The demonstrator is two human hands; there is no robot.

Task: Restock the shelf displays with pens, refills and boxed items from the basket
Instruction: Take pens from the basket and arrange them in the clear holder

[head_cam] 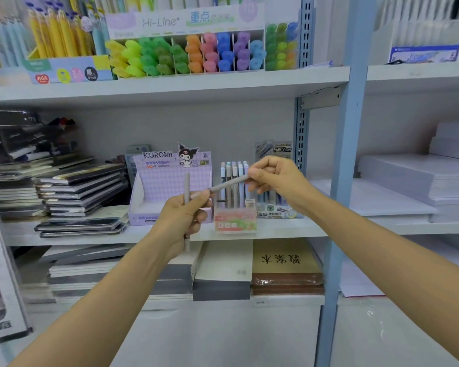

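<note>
My left hand (183,215) grips an upright grey pen (187,186) in front of the middle shelf. My right hand (273,178) pinches the upper end of a second grey pen (227,185), which slants down to the left until its tip reaches my left hand's fingers. Right behind both hands stands a small pink pen display (235,221) holding several pastel pens. To its left is a purple Kuromi display box (170,186), whose visible inside looks empty. The basket is out of view.
Another pen display (276,207) stands behind my right hand. Stacked notebooks (77,192) fill the shelf's left side. Highlighter displays (196,54) line the upper shelf. A blue upright post (342,154) divides off paper stacks (421,181) at right. More books (286,266) lie on the lower shelf.
</note>
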